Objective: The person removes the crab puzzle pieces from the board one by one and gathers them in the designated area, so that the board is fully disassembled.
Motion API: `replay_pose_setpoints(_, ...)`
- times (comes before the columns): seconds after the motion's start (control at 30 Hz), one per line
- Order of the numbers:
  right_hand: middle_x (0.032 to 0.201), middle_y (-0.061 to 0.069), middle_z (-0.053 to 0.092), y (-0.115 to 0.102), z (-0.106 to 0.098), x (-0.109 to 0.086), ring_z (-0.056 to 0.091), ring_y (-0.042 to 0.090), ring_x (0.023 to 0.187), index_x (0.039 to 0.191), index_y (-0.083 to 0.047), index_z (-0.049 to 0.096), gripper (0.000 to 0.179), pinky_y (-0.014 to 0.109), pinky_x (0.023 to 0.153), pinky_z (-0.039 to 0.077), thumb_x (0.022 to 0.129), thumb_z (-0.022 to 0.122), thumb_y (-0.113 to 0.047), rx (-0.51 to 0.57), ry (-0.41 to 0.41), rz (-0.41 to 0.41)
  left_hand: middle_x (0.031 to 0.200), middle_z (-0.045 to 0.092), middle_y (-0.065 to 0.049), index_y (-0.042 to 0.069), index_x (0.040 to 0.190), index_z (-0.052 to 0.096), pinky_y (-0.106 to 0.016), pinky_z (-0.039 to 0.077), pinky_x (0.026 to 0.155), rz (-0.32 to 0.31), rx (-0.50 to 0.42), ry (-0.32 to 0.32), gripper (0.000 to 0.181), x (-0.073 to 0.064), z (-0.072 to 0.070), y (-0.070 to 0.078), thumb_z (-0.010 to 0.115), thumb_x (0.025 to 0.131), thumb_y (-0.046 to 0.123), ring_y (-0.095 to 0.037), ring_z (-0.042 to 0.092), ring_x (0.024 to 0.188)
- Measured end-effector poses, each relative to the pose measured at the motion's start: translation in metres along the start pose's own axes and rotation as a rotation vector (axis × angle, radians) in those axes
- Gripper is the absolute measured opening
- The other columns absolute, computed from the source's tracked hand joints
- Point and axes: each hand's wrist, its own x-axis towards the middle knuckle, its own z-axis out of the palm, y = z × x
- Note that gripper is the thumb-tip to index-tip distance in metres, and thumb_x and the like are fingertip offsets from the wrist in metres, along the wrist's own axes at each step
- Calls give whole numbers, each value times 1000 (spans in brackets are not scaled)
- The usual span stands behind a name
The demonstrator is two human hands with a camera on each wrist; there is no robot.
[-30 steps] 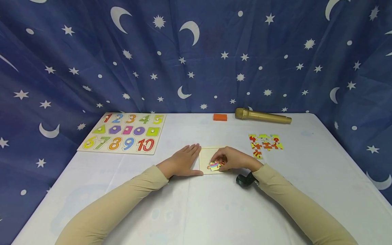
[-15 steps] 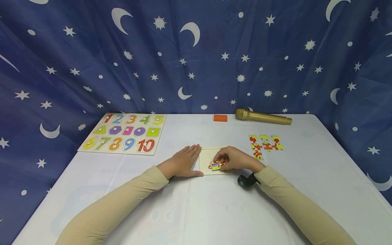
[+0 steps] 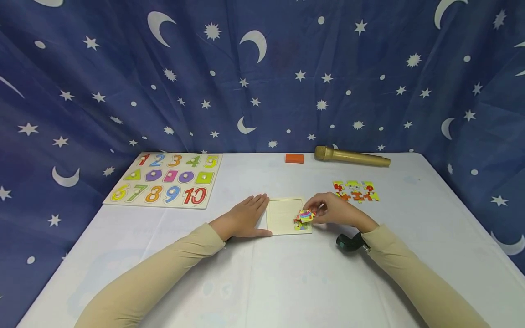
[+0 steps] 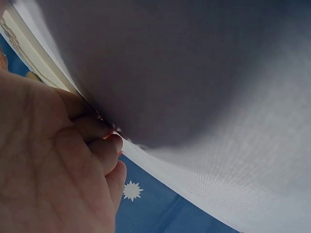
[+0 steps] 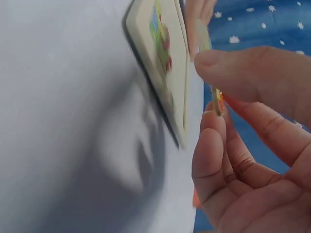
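A small square wooden puzzle tray [image 3: 283, 234] lies in front of me in the head view. My left hand [image 3: 247, 216] rests flat on the table at its left edge, thumb and fingers spread and touching the frame. Between thumb and fingers of my right hand [image 3: 334, 208], a jigsaw puzzle piece [image 3: 306, 216] with a rainbow print is pinched above the tray's right side. Under it, another puzzle piece [image 3: 301, 226] lies in the near right corner of the tray. The right wrist view shows the held piece [image 5: 217, 102] edge-on, raised off the tray.
Several loose puzzle pieces [image 3: 357, 196] lie beyond my right hand, which may cover part of the group. A gold microphone [image 3: 352, 156] and an orange block [image 3: 294, 158] lie near the far edge. A number puzzle board [image 3: 164, 182] is at the far left.
My right hand has lifted and moved right with the rainbow piece, uncovering the piece in the tray's near right corner. My left hand has stayed in place.
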Motion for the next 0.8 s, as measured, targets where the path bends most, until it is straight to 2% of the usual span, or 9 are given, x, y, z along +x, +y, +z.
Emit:
replay_pose_setpoints(0.3,98,11,66,14,-20,-27,59,10,76,98,-4,67,22,21,69,53,77,74,-6,5,39,80,158,15,-13,1,150,14,-37,17,120,4,-1,-7,98,2,2,-1,38,86,71,-23,14,147)
replay_pose_setpoints(0.53,98,11,67,23,-30,-41,60,8,76,100,-3,66,26,21,70,54,75,75,-4,2,85,119,158,16,-14,1,150,14,-37,17,120,9,-29,9,98,2,4,-3,40,86,70,-24,15,147)
replay_pose_setpoints(0.7,97,12,65,29,-42,-56,58,5,80,103,-1,66,29,21,72,54,76,75,-4,-12,148,128,158,15,-15,0,150,14,-37,16,120,11,-43,13,97,1,5,-3,41,87,69,-23,14,147)
replay_pose_setpoints(0.8,104,15,64,34,-52,-66,58,3,83,106,0,65,32,21,73,53,77,75,-6,-20,182,139,158,15,-14,0,150,14,-37,16,120,10,-45,14,97,1,5,-3,42,87,69,-23,14,147)
